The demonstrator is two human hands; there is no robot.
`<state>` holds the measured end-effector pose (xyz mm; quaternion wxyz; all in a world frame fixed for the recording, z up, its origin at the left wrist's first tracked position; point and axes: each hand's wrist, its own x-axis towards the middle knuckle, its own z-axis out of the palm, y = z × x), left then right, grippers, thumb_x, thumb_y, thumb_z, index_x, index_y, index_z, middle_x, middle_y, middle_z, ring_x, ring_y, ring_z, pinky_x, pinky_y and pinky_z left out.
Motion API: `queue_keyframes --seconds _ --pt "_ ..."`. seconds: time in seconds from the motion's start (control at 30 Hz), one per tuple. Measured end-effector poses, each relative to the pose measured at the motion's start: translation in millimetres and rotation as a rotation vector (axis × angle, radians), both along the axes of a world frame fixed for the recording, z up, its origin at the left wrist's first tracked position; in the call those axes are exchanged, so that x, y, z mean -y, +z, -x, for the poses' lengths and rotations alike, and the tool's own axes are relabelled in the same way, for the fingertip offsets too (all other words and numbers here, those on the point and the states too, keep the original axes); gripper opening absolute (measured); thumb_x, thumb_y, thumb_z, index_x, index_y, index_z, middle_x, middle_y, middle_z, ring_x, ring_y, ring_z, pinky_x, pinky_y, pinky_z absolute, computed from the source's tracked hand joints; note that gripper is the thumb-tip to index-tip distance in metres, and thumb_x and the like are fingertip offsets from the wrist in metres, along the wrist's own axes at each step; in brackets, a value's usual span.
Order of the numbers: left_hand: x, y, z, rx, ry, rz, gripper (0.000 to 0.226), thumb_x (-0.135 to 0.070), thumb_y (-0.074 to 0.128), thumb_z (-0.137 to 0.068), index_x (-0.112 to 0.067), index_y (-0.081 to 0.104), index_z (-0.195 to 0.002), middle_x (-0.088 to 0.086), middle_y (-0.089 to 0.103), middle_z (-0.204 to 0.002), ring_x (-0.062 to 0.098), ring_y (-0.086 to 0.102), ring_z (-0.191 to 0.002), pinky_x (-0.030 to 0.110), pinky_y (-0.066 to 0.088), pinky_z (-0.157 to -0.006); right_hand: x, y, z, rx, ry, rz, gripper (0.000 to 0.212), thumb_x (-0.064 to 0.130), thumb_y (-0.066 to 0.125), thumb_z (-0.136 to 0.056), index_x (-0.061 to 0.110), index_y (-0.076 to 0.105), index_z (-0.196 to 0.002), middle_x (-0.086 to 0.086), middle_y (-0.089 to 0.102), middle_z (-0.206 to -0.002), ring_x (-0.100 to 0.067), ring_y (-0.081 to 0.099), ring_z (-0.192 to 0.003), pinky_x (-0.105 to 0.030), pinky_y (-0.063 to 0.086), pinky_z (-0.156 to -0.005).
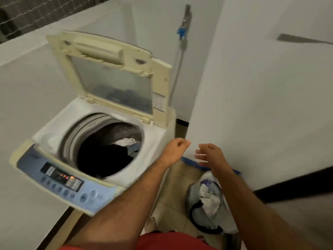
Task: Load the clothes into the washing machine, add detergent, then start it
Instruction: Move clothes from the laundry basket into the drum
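Here the left hand (pixel 175 149), fingers curled and empty, and the right hand (pixel 210 155), fingers loosely bent and also empty, hover beside the white top-loading washing machine (pixel 100 141), lid up, with dark, white and blue clothes (pixel 124 147) in its drum.

Plain white walls (pixel 261 87) closed in the space on the left, behind and to the right of a grey pipe (pixel 182 51) that ran up the far corner, a blue fitting (pixel 180 32) clipped to it near its top. Far left of the pipe, at the top, a dark tiled surface (pixel 36 13) showed above the white wall. Below the pipe lay a beige tiled floor (pixel 173 204), with a black skirting strip (pixel 297 181) along the foot of the right-hand wall, all in dim, even light.
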<state>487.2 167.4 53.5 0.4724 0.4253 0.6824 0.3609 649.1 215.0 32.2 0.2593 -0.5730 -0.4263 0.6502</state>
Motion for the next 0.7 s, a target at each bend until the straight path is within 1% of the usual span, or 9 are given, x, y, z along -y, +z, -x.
queue_keyframes --seconds 0.13,0.23,0.3,0.4,0.43,0.53,0.57,0.63,0.7 --pt "-20 -17 -68 -0.078 -0.14 0.018 0.024 -0.038 0.057 -0.092 -0.021 0.06 -0.075 -0.008 0.057 -0.068 0.009 0.051 -0.065 0.028 0.042 -0.066 1 -7 -95 0.077 -0.147 0.015 0.013 0.028 0.06 -0.094 0.015 0.061 -0.095 -0.011 0.071 -0.097 -0.025 0.07 -0.083 -0.031 0.053 -0.058" --pt "-26 -38 -117 -0.092 -0.224 0.062 0.025 -0.035 0.058 -0.092 -0.022 0.058 -0.071 -0.008 0.053 -0.064 0.01 0.046 -0.06 0.032 0.041 -0.064 8 -20 -162 0.102 -0.262 0.047 0.013 0.024 0.059 -0.095 0.013 0.062 -0.089 -0.01 0.068 -0.09 -0.019 0.066 -0.071 -0.032 0.052 -0.058" --pt "-26 -53 -144 -0.104 -0.267 0.096 0.028 -0.037 0.057 -0.092 -0.023 0.056 -0.068 -0.008 0.053 -0.062 0.01 0.046 -0.059 0.031 0.041 -0.062 14 -33 -198 0.125 -0.328 0.075 0.014 0.026 0.059 -0.096 0.012 0.063 -0.092 -0.009 0.068 -0.089 -0.019 0.066 -0.073 -0.031 0.051 -0.056" --pt "-21 -77 -179 -0.085 -0.345 0.146 0.037 -0.034 0.056 -0.094 -0.023 0.049 -0.06 -0.014 0.046 -0.053 0.001 0.042 -0.05 0.027 0.039 -0.058 35 -61 -238 0.145 -0.413 0.151 0.015 0.028 0.061 -0.095 0.013 0.063 -0.095 -0.008 0.067 -0.085 -0.019 0.066 -0.073 -0.029 0.051 -0.056" --pt "-17 -84 -185 -0.084 -0.358 0.179 0.036 -0.034 0.056 -0.094 -0.019 0.051 -0.062 -0.014 0.046 -0.053 0.0 0.042 -0.05 0.027 0.039 -0.058 43 -70 -246 0.149 -0.419 0.182 0.015 0.029 0.061 -0.094 0.014 0.063 -0.093 -0.007 0.067 -0.085 -0.02 0.066 -0.074 -0.03 0.052 -0.058" --pt "-15 -109 -203 -0.096 -0.413 0.252 0.037 -0.033 0.056 -0.095 0.0 0.061 -0.079 0.002 0.049 -0.065 0.01 0.045 -0.061 0.031 0.04 -0.063 64 -102 -264 0.18 -0.426 0.29 0.016 0.03 0.06 -0.095 0.016 0.063 -0.088 -0.008 0.066 -0.085 -0.024 0.067 -0.08 -0.031 0.051 -0.059" --pt "-17 -118 -207 -0.116 -0.437 0.263 0.036 -0.031 0.055 -0.095 0.0 0.061 -0.078 0.004 0.049 -0.066 0.012 0.045 -0.062 0.033 0.04 -0.064 69 -114 -267 0.192 -0.432 0.321 0.017 0.029 0.059 -0.096 0.015 0.062 -0.086 -0.009 0.066 -0.086 -0.024 0.067 -0.08 -0.031 0.05 -0.058" --pt "-25 -139 -213 -0.183 -0.497 0.267 0.034 -0.029 0.055 -0.095 -0.012 0.055 -0.066 -0.001 0.048 -0.06 0.011 0.045 -0.059 0.034 0.037 -0.062 72 -138 -270 0.215 -0.436 0.367 0.018 0.026 0.058 -0.096 0.013 0.06 -0.084 -0.011 0.065 -0.085 -0.023 0.065 -0.075 -0.031 0.049 -0.059" --pt "-34 -163 -218 -0.236 -0.531 0.289 0.033 -0.032 0.054 -0.095 -0.011 0.057 -0.07 -0.001 0.05 -0.062 0.011 0.046 -0.058 0.032 0.036 -0.058 74 -164 -271 0.234 -0.418 0.408 0.014 0.023 0.058 -0.096 0.01 0.061 -0.09 -0.012 0.063 -0.086 -0.02 0.063 -0.07 -0.033 0.049 -0.061"
